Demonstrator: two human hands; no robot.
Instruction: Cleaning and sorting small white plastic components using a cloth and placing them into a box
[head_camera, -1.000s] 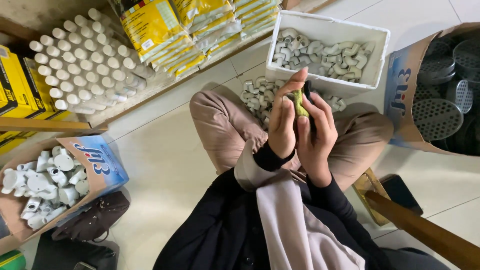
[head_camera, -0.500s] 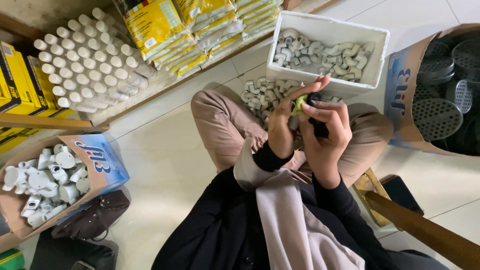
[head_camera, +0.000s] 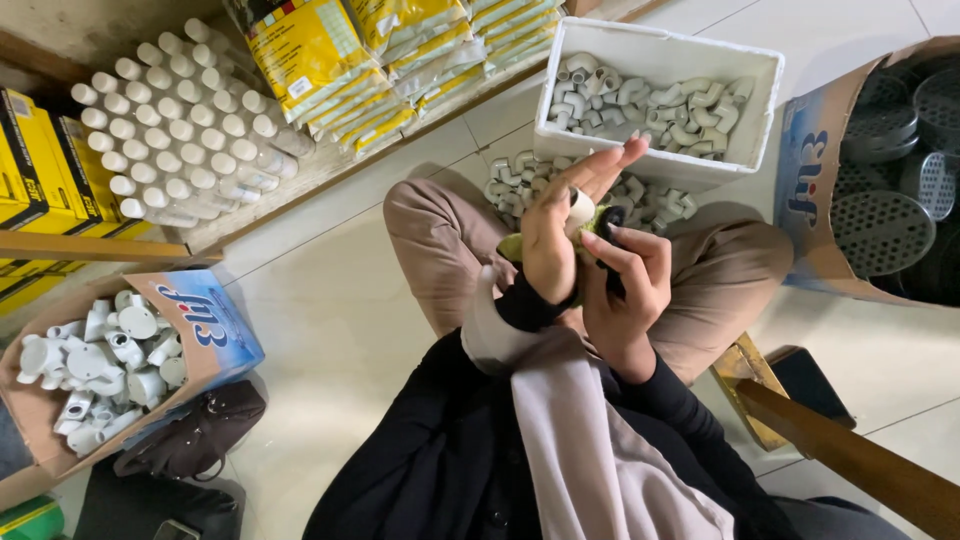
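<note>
I sit cross-legged on a tiled floor. My left hand holds a white plastic pipe fitting against a yellow-green cloth, with its fingers stretched up and apart. My right hand grips a dark object pressed against the fitting and cloth. Just beyond my knees lies a loose pile of white elbow fittings. Behind it stands a white box filled with more elbow fittings.
A cardboard box of white fittings sits at the left, with a dark bag beside it. Stacked white pipes and yellow packets lie behind. A box of grey grates stands right. A wooden leg crosses the lower right.
My left hand's fingers have straightened and spread upward, and the white fitting now shows between my hands. Both hands stayed in my lap over the cloth.
</note>
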